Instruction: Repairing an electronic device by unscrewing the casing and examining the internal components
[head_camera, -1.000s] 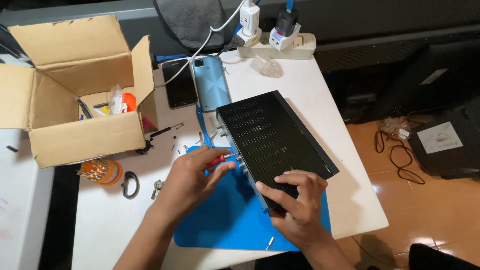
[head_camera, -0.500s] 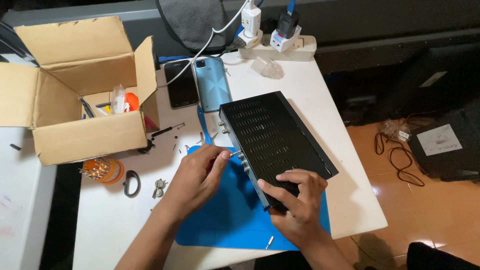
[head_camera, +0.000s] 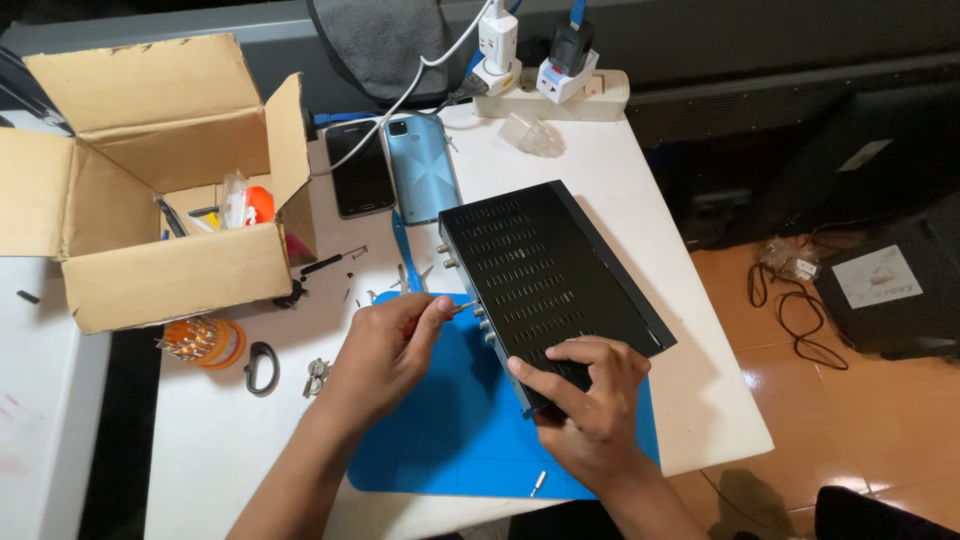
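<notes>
Left hand (head_camera: 385, 350): fingers closed around a small screwdriver (head_camera: 452, 309), whose metal tip points toward 3 o'clock and meets the connector side of the black box.
Right hand (head_camera: 590, 395): fingers curled over the near corner of the black box, thumb on the perforated top, gripping it firmly.
Black box (head_camera: 545, 275): flat vented metal casing, lying diagonally on the desk with its long axis running from 11 o'clock to 5 o'clock; its near half rests on the blue mat.
Blue mat (head_camera: 450, 430): spread beneath both hands, at the desk's 6 o'clock edge.
Loose screw (head_camera: 538, 484): on the mat, at 7 o'clock from the right hand.
Desk (head_camera: 220, 440): white surface carrying all items.
Cardboard box (head_camera: 150, 200): open, at 10 o'clock from the left hand, with small tools inside.
Two phones (head_camera: 395, 165): one dark, one light blue, side by side at 11 o'clock from the black box.
Power strip (head_camera: 550, 95): at 12 o'clock on the desk's far edge, with plugs inserted.
Orange bit holder (head_camera: 200, 340): at 9 o'clock from the left hand, just beside the cardboard box.
</notes>
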